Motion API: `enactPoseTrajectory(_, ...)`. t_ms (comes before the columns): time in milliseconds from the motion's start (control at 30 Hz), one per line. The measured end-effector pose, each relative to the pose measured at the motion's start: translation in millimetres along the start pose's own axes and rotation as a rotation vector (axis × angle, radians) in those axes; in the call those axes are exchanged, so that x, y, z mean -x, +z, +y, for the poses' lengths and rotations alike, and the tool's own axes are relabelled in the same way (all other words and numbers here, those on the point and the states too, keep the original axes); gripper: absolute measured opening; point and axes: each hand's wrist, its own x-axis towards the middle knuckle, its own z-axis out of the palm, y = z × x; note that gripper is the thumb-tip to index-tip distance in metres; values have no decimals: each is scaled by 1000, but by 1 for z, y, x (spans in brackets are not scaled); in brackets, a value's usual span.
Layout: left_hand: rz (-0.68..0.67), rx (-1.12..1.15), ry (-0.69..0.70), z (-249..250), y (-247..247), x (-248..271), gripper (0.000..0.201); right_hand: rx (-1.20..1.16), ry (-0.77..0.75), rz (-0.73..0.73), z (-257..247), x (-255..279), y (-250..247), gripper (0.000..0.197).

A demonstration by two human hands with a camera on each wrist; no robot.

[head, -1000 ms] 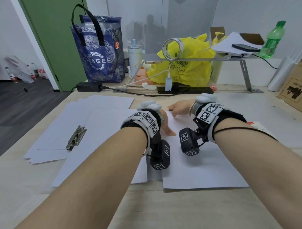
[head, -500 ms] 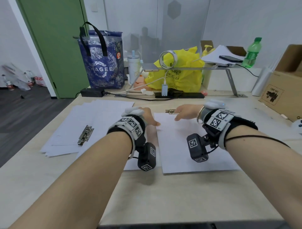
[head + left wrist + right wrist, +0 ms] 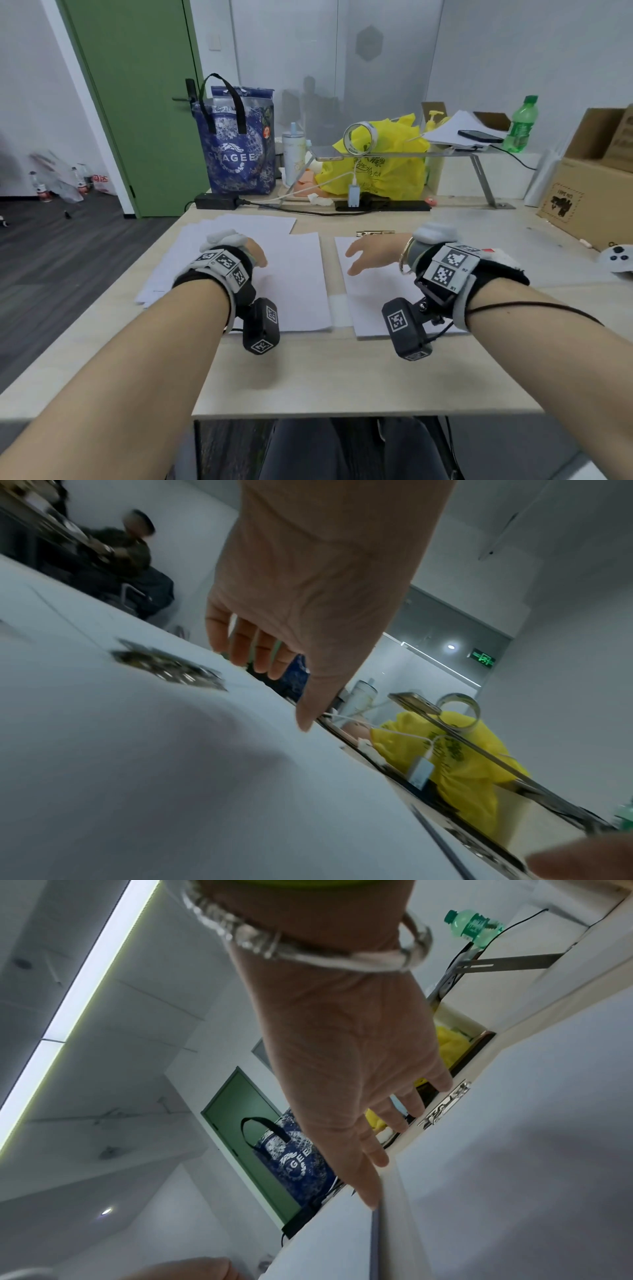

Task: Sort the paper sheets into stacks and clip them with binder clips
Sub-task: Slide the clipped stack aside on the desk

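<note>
Head view: two paper stacks side by side on the table point(image 3: 342, 370), a narrow gap between them. Left hand point(image 3: 255, 255) over the left stack point(image 3: 294, 291), mostly hidden behind the wrist rig, so finger pose can't be read from here. Right hand point(image 3: 371, 253) over the far end of the right stack point(image 3: 373, 298), fingers spread and relaxed, holding nothing. One metal clip point(image 3: 375, 233) lies on the table just beyond the right stack's far edge, near the right hand but apart from it. More loose sheets point(image 3: 191, 246) fan out under and left of the left stack. Far side of table: blue tote bag point(image 3: 239, 150), yellow plastic bag point(image 3: 383, 164), green bottle point(image 3: 522, 125), cardboard box point(image 3: 589, 192) at right.

Left wrist view: left hand point(image 3: 308, 588) hangs above the paper, fingers point(image 3: 260, 653) straight and loose, nothing gripped. A second clip point(image 3: 167, 668) lies on the sheets to the left, blurred.

Right wrist view: right hand point(image 3: 349, 1047) splayed wide above the sheet, fingertips close to the paper edge; contact can't be told. Clip point(image 3: 445, 1104) sits just past the fingertips, not touched.
</note>
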Motion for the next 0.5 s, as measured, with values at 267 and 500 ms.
enactPoseTrajectory(267,-65,-100,-45,-44,14,8,64,42,-76,-116,-32,10,26,87)
enactPoseTrajectory(500,-1,57,-43,-50,20,9,63,113,-58,-168,-38,6,44,93)
